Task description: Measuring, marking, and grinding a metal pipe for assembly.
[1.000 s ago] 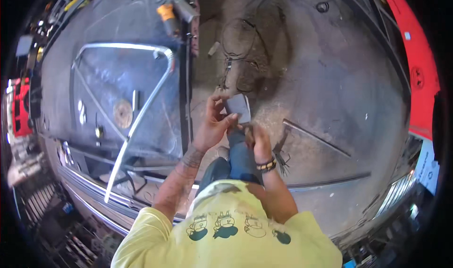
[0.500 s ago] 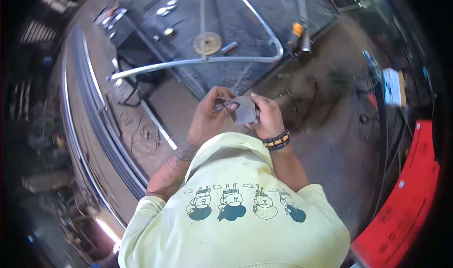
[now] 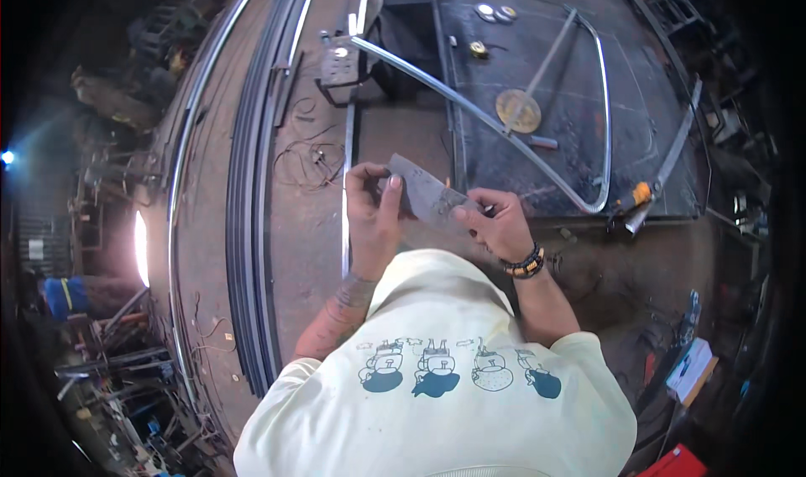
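Left hand (image 3: 372,212): fingers clamped on grey metal plate (image 3: 424,196), near end.
Right hand (image 3: 497,225): fingers pinching plate's far end.
Beyond: dark counter (image 3: 537,57).

bent metal frame (image 3: 579,116) on worktable (image 3: 646,65), long rails (image 3: 252,183) left

— Status of room around the hands?
— Both hands, left hand (image 3: 372,217) and right hand (image 3: 501,223), closed on a flat metal plate (image 3: 428,196) held at chest height. Open floor (image 3: 315,250) at nine o'clock, crossed only by loose wire (image 3: 306,154).

— Obstructions?
— Dark steel worktable (image 3: 554,65) at twelve to two o'clock, edge near the plate. Bent metal frame (image 3: 537,145) lying across it, brass-coloured disc (image 3: 518,110) inside. Long rails (image 3: 252,183) barring passage further out at nine. Upright thin bar (image 3: 346,200) just beside the left hand.
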{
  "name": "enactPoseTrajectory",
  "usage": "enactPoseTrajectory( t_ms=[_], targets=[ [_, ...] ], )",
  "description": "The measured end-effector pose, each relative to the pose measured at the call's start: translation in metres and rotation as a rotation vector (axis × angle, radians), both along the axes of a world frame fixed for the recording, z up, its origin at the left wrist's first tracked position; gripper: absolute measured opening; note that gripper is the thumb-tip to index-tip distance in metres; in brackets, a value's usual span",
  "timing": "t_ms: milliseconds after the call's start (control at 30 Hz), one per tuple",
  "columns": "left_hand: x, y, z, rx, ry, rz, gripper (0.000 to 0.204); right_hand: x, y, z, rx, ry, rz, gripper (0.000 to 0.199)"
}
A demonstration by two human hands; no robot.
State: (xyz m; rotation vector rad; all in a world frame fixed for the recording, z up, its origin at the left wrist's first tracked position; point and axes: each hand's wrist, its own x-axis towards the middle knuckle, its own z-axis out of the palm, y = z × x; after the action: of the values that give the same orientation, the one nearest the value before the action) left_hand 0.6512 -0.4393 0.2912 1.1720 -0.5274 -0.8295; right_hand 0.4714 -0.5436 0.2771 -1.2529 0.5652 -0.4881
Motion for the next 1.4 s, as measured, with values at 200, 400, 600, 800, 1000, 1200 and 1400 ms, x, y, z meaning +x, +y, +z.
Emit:
enactPoseTrajectory(
  t_ms=[200, 400, 600, 800, 1000, 1200, 1400],
  targets=[
    [0.050, 0.012, 0.002, 0.002, 0.001, -0.005, 0.081, 0.069, 0.006, -0.015, -0.131, 0.060, -0.126, 0.016],
    [0.154, 0.010, -0.026, 0.102, 0.002, 0.002, 0.072, 0.172, 0.019, -0.021, -0.134, 0.064, -0.214, 0.011],
    [0.243, -0.013, -0.027, -0.010, 0.309, -0.031, 0.057, 0.268, 0.016, -0.010, -0.130, 0.004, -0.359, 0.014],
    [0.298, -0.067, -0.063, -0.057, 0.432, -0.164, 0.041, 0.304, -0.020, -0.026, -0.213, 0.184, -0.180, 0.022],
    [0.329, -0.126, -0.081, -0.060, 0.416, -0.204, 0.044, 0.334, -0.096, -0.031, -0.243, 0.090, -0.071, 0.025],
    [0.372, -0.201, -0.113, 0.105, 0.462, -0.060, 0.059, 0.406, -0.202, -0.088, -0.402, -0.070, 0.230, 0.035],
    [0.375, -0.273, -0.140, 0.355, 1.101, -0.188, 0.044, 0.432, -0.334, -0.101, -0.442, 0.404, 0.219, 0.038]
  ],
)
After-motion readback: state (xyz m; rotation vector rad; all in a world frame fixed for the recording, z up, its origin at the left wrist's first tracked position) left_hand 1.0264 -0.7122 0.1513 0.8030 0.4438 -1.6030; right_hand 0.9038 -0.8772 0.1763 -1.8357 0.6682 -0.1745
